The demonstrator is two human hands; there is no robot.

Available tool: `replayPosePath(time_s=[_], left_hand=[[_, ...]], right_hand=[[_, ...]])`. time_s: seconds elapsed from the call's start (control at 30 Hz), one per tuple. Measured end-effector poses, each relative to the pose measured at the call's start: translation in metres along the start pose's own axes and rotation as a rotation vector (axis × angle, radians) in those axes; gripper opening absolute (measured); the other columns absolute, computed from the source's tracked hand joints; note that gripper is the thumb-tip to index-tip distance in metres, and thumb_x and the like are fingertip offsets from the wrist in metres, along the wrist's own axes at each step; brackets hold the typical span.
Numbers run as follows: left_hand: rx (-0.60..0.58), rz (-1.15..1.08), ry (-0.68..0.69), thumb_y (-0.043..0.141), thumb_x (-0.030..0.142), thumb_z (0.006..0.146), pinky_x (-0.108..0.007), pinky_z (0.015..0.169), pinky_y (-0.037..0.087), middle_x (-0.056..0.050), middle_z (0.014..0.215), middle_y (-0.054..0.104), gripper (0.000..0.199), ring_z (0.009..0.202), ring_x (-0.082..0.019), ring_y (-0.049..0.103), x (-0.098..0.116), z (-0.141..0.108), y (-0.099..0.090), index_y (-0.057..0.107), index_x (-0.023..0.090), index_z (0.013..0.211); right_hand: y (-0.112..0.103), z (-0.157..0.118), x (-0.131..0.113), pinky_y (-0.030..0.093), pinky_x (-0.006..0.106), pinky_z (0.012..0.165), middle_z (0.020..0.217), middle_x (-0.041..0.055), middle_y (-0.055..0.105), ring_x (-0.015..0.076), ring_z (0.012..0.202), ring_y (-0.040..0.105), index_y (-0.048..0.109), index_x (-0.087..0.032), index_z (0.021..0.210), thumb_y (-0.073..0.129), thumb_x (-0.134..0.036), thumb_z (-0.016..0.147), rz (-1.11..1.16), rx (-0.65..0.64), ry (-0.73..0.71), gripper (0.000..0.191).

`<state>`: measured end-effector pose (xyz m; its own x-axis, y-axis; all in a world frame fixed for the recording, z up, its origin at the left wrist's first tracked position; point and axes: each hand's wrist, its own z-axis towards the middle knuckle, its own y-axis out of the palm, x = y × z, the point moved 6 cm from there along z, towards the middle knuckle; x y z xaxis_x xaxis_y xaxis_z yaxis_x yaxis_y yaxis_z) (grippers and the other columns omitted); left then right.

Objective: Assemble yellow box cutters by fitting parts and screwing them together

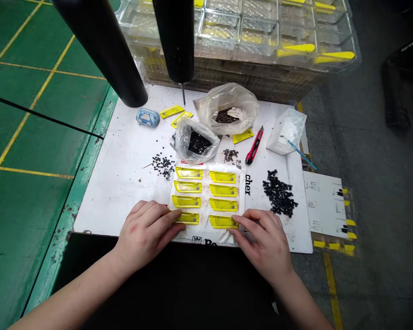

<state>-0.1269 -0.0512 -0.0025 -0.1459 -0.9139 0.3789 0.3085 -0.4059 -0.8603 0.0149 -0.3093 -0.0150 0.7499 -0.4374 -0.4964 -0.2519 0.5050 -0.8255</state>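
Note:
My left hand (pixel 146 240) lies at the lower left of a white printed sheet (pixel 206 237), its fingertips on the left end of a yellow plastic part (pixel 187 218). My right hand (pixel 261 245) lies at the lower right, its fingertips at the right end of another yellow plastic part (pixel 223 222). Several similar parts, each with a clear window, sit in two columns on the sheet. Neither hand hides much of them. A black heap of small pieces (pixel 279 193) lies to the right of my right hand.
A white board (pixel 124 183) carries plastic bags of black pieces (pixel 198 143), loose black bits (pixel 163 165) and a red utility knife (pixel 254 145). Stacked clear trays (pixel 241 32) holding yellow parts stand beyond it. Black posts (pixel 106 46) rise at the far left. Green floor lies left.

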Motion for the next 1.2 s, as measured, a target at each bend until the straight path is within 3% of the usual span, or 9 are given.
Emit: replayPosePath(time_s=[0.63,0.83,0.9,1.0,1.1,1.2], left_hand=[[0.007,0.013,-0.001,0.087,0.024,0.096,-0.04,0.084,0.056,-0.007,0.103,0.077,0.04,0.095,-0.024,0.072,0.0,-0.001,0.001,0.071,0.018,0.132],[0.115,-0.124,-0.037,0.083,0.011,0.095,-0.035,0.081,0.058,-0.007,0.103,0.074,0.039,0.09,-0.019,0.069,0.006,0.004,-0.02,0.071,0.017,0.132],[0.142,-0.146,-0.059,0.079,0.008,0.097,-0.033,0.081,0.059,-0.006,0.105,0.074,0.036,0.091,-0.018,0.07,0.005,0.018,-0.029,0.071,0.019,0.131],[0.169,-0.109,-0.031,0.077,0.014,0.101,-0.034,0.082,0.06,-0.006,0.106,0.074,0.029,0.091,-0.018,0.072,0.001,0.059,-0.039,0.073,0.021,0.129],[0.08,-0.05,0.079,0.073,0.033,0.106,-0.035,0.078,0.06,-0.007,0.108,0.077,0.02,0.092,-0.021,0.073,-0.006,0.114,-0.038,0.077,0.021,0.121],[-0.017,0.015,0.168,0.068,0.042,0.109,-0.036,0.078,0.058,-0.006,0.107,0.079,0.026,0.09,-0.021,0.074,-0.015,0.158,-0.027,0.08,0.021,0.119]], right_hand=[[0.0,-0.001,0.001,0.052,0.045,0.089,0.113,0.0066,0.072,0.0246,0.101,0.067,0.074,-0.029,0.13,0.082,-0.026,0.099,0.003,0.02,0.001,0.032],[0.0,0.0,0.001,0.051,0.045,0.09,0.112,0.0063,0.073,0.0236,0.101,0.067,0.075,-0.028,0.126,0.08,-0.029,0.101,0.015,0.031,0.025,0.026],[0.0,0.002,-0.001,0.051,0.044,0.088,0.109,0.0058,0.074,0.023,0.099,0.067,0.076,-0.028,0.123,0.081,-0.031,0.101,0.01,0.045,0.029,0.023],[-0.003,0.006,-0.006,0.053,0.043,0.086,0.107,0.005,0.074,0.0225,0.096,0.068,0.078,-0.028,0.12,0.081,-0.033,0.1,0.011,0.066,0.034,0.021],[-0.014,0.006,-0.009,0.06,0.041,0.085,0.109,0.0051,0.076,0.0219,0.097,0.072,0.079,-0.029,0.121,0.079,-0.038,0.101,0.042,0.107,0.029,0.022],[-0.04,0.005,0.001,0.064,0.036,0.082,0.109,0.0056,0.078,0.0207,0.097,0.075,0.08,-0.029,0.121,0.077,-0.036,0.102,0.049,0.269,0.078,0.02]])
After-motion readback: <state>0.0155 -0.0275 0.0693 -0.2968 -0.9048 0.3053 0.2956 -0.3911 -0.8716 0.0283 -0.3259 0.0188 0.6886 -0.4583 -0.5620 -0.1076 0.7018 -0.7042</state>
